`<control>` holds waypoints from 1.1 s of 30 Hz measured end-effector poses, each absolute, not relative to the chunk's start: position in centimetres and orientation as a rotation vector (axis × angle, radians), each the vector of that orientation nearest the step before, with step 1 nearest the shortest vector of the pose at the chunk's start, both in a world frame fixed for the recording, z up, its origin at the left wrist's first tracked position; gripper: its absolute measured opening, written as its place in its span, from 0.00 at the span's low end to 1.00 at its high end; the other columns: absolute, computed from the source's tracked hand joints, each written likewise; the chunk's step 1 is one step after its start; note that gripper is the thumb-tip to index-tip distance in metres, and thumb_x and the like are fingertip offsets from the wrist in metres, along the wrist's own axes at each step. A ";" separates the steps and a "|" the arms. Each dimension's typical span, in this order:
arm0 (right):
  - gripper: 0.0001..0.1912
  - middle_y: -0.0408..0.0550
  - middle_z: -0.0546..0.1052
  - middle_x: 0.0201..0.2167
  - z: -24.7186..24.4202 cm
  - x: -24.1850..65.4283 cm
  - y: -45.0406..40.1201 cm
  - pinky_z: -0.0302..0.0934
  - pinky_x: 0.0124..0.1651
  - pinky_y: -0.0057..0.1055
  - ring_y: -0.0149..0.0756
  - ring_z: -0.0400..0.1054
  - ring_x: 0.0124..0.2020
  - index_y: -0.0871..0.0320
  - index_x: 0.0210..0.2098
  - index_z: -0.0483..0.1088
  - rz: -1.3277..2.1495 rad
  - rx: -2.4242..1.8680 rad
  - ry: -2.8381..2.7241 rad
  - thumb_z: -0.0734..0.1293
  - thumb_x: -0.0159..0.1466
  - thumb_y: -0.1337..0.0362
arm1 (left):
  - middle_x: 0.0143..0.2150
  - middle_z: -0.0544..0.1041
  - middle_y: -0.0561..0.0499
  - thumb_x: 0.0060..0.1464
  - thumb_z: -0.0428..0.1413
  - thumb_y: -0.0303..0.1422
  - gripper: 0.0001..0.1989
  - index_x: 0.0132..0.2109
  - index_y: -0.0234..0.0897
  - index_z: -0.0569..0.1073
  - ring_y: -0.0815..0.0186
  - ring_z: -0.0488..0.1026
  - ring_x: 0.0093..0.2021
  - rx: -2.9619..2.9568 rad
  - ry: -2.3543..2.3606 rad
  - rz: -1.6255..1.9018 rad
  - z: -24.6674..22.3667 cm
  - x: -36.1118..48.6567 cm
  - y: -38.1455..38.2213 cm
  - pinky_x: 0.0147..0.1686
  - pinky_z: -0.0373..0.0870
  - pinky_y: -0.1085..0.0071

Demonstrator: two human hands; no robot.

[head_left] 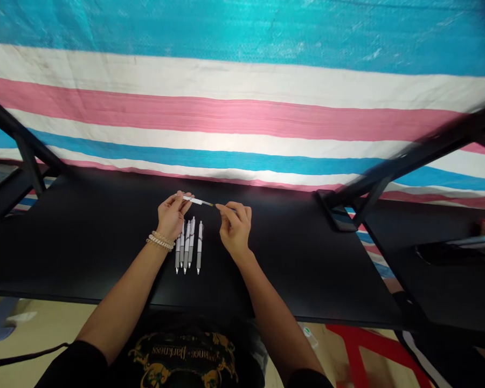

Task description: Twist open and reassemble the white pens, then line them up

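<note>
My left hand (173, 213), with a beaded bracelet (160, 241) at its wrist, is closed on a white pen barrel (193, 200) held above the black table. A thin refill (207, 203) sticks out of the barrel's right end. My right hand (235, 225) pinches at the far tip of that refill; what exactly lies between the fingertips is too small to make out. Below my hands several white pens with grey grips (188, 250) lie side by side, tips toward me. The left hand partly covers the leftmost ones.
The black table (295, 258) stretches left and right. Behind it hangs a striped blue, white and pink sheet (242, 118). Black metal brackets (343, 215) stand at both table ends. A red stool-like frame (355, 345) is on the floor at lower right.
</note>
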State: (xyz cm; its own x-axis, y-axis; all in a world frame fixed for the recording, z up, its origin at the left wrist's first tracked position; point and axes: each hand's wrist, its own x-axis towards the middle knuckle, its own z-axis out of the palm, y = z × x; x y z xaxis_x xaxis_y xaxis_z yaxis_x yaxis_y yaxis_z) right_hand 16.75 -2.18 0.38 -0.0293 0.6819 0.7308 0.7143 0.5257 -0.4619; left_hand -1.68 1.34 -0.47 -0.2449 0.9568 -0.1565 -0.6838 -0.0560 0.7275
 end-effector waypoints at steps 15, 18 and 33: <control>0.18 0.57 0.69 0.49 -0.4 15.0 -2.9 0.66 0.51 0.43 0.43 0.65 0.51 0.57 0.58 0.62 0.137 -1.076 -1.761 0.59 0.68 0.70 | 0.40 0.81 0.42 0.50 0.66 0.37 0.14 0.38 0.32 0.75 0.57 0.80 0.44 0.592 0.866 1.544 -0.4 0.0 0.3 0.52 0.73 0.57; 0.18 0.59 0.68 0.49 -0.4 14.9 -2.9 0.68 0.50 0.41 0.42 0.66 0.52 0.57 0.58 0.60 0.184 -1.050 -1.763 0.57 0.69 0.70 | 0.40 0.81 0.42 0.49 0.66 0.37 0.14 0.38 0.33 0.75 0.57 0.80 0.44 0.601 0.861 1.544 -0.4 0.0 0.3 0.52 0.73 0.57; 0.16 0.50 0.75 0.41 0.0 15.9 -2.6 0.69 0.40 0.33 0.35 0.73 0.37 0.57 0.55 0.60 0.456 -1.181 -1.696 0.61 0.69 0.62 | 0.40 0.80 0.42 0.49 0.66 0.36 0.14 0.38 0.32 0.74 0.58 0.80 0.43 0.569 0.884 1.572 -0.4 -0.3 0.6 0.51 0.73 0.58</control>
State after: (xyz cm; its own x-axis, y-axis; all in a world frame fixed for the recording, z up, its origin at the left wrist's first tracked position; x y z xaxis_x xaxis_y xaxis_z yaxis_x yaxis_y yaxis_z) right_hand 15.86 -2.64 0.04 -0.0460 0.8635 0.5022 0.4950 0.4564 -0.7394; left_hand -0.25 0.57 -0.39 -0.1958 0.9739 -0.1150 -0.6041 -0.0274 0.7964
